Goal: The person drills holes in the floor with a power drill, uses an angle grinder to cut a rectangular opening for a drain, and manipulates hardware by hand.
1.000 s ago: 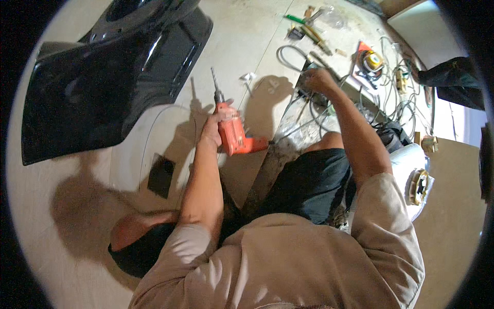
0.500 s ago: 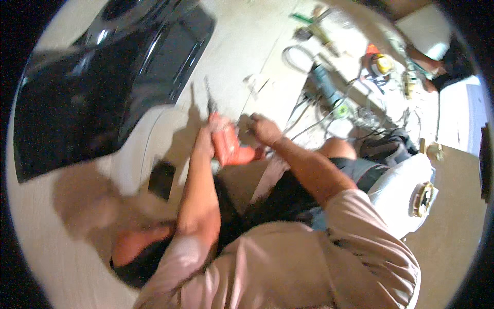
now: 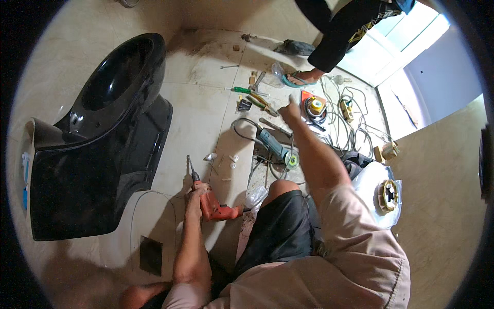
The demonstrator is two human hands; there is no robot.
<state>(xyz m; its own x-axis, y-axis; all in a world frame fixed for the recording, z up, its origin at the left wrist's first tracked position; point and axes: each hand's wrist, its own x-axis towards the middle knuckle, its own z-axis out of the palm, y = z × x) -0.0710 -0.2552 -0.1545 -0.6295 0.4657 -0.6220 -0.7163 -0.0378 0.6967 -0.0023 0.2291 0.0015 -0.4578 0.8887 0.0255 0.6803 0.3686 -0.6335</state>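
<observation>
My left hand (image 3: 194, 202) is closed round the front of a red power drill (image 3: 212, 206), whose bit points away from me above the floor. A cord runs from the drill's handle toward my knee. Farther off on the right, my right hand (image 3: 291, 114) reaches over the tools with at least one finger stretched out; nothing shows in it. Nearest to it are pliers with yellowish handles (image 3: 261, 103) and a green-handled screwdriver (image 3: 241, 89). A teal angle grinder (image 3: 272, 144) lies below that hand. Small white plastic pieces (image 3: 233, 159) lie beyond the drill.
A glossy black toilet (image 3: 87, 175) stands at the left. Near my left forearm, a dark square (image 3: 151, 255) shows in the floor. Cables (image 3: 355, 129) tangle at the right, near another person's sandalled foot (image 3: 301, 78). A white bundle (image 3: 373, 193) sits beside my right arm.
My right hand has moved from beside the drill out to the tools, its arm extending. The left hand still holds the drill. The view has shifted, bringing the whole toilet and another person's leg in.
</observation>
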